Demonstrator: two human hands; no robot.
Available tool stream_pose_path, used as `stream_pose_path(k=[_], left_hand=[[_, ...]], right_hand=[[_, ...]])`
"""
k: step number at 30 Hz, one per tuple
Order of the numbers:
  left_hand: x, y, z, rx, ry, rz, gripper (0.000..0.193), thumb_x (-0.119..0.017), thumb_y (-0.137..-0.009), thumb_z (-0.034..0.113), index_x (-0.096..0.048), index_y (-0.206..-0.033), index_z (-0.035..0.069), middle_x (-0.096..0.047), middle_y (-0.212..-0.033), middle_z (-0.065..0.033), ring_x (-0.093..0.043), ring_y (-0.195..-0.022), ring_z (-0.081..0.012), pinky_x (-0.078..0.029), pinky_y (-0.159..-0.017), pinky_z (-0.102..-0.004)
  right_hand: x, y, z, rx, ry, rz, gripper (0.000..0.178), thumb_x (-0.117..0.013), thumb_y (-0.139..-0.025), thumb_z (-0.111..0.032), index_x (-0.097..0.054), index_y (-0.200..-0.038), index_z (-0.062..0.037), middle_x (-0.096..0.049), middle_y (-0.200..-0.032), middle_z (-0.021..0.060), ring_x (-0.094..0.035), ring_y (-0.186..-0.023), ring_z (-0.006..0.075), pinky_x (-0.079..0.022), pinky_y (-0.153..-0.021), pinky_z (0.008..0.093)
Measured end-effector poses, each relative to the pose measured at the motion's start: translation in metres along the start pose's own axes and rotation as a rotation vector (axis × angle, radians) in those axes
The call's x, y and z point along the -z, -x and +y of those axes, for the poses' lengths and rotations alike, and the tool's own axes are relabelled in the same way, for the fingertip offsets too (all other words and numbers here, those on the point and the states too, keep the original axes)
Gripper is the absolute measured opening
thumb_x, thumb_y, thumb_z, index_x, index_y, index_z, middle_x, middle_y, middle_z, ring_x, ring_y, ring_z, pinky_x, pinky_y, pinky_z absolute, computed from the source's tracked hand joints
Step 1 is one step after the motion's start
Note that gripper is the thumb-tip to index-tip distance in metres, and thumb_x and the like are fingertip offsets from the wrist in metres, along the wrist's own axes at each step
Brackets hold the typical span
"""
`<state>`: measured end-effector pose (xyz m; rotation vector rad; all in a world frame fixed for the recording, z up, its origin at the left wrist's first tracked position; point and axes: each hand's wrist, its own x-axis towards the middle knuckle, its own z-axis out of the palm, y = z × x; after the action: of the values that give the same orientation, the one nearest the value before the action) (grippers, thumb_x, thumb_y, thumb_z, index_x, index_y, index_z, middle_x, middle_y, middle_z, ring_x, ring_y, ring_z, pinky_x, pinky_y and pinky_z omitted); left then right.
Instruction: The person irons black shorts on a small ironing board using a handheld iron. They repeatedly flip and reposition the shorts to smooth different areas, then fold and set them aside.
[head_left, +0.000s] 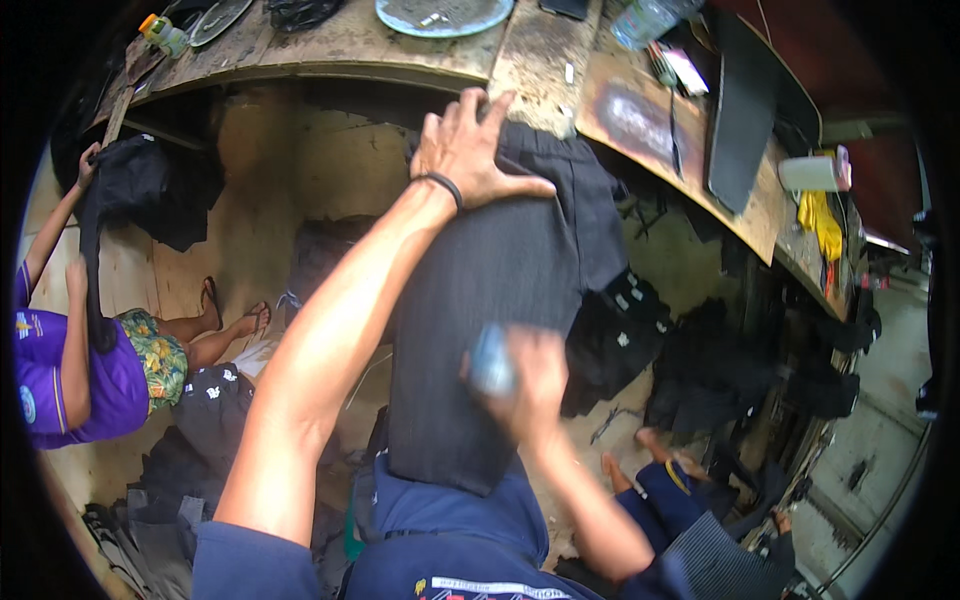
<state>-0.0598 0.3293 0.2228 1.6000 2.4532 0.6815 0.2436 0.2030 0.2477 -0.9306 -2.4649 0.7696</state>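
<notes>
A pair of black trousers [460, 290] with a gathered waistband stretches from the table edge down to my lap. My left hand [472, 155] lies on its upper end near the waistband, with fingers spread and a dark band round the wrist. Over the lower part of the cloth, my right hand [538, 382] is closed round a rounded blue object [492, 362]. Motion smears that object, so its kind is unclear. Whether it touches the cloth I cannot tell.
A worn wooden table [340, 50] curves ahead, bearing a round plate [445, 14] and a clear plastic bottle [648, 22]. At left, a person in purple [95, 370] holds a black garment [155, 190]. Dark clothes [620, 340] lie in piles; another person's legs [650, 480] show at lower right.
</notes>
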Motion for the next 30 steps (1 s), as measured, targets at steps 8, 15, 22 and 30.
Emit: stream_pose_path(k=[8,15,22,30], left_hand=[[-0.003,0.001,-0.002,0.004,0.011,-0.027,0.138,-0.081,-0.059,0.095,-0.038,-0.169,0.024,-0.047,-0.155,-0.0213,-0.053,-0.142,-0.0410,-0.044,-0.113,-0.0564],[-0.002,0.001,-0.004,-0.019,0.070,-0.019,0.137,-0.078,-0.062,0.097,-0.040,-0.169,0.019,-0.047,-0.154,-0.0242,-0.052,-0.143,-0.0434,-0.040,-0.116,-0.0579],[-0.005,0.003,-0.005,-0.001,0.051,-0.061,0.134,-0.074,-0.063,0.098,-0.044,-0.167,0.018,-0.046,-0.160,-0.0215,-0.051,-0.144,-0.0384,-0.042,-0.111,-0.0517],[-0.005,0.001,-0.005,-0.014,-0.005,-0.013,0.141,-0.074,-0.059,0.101,-0.044,-0.167,0.016,-0.049,-0.155,-0.0214,-0.058,-0.137,-0.0410,-0.048,-0.109,-0.0528]], right_hand=[[0.012,-0.069,-0.017,0.126,-0.112,-0.122,0.062,-0.100,-0.067,-0.021,-0.070,-0.118,-0.0038,-0.068,-0.107,0.0147,-0.065,-0.100,0.0352,-0.053,-0.089,0.0452],[0.004,-0.007,-0.053,0.111,-0.109,-0.526,0.074,-0.101,-0.058,-0.024,-0.071,-0.123,-0.0056,-0.068,-0.111,0.0121,-0.065,-0.104,0.0336,-0.053,-0.092,0.0477],[-0.029,-0.064,-0.046,0.074,0.027,-0.181,0.080,-0.099,-0.048,-0.013,-0.069,-0.122,-0.0047,-0.064,-0.111,0.0142,-0.062,-0.102,0.0373,-0.050,-0.090,0.0494],[0.008,-0.037,-0.042,0.202,-0.091,-0.242,0.076,-0.100,-0.062,-0.029,-0.070,-0.126,-0.0038,-0.070,-0.119,0.0144,-0.067,-0.111,0.0349,-0.054,-0.096,0.0444]])
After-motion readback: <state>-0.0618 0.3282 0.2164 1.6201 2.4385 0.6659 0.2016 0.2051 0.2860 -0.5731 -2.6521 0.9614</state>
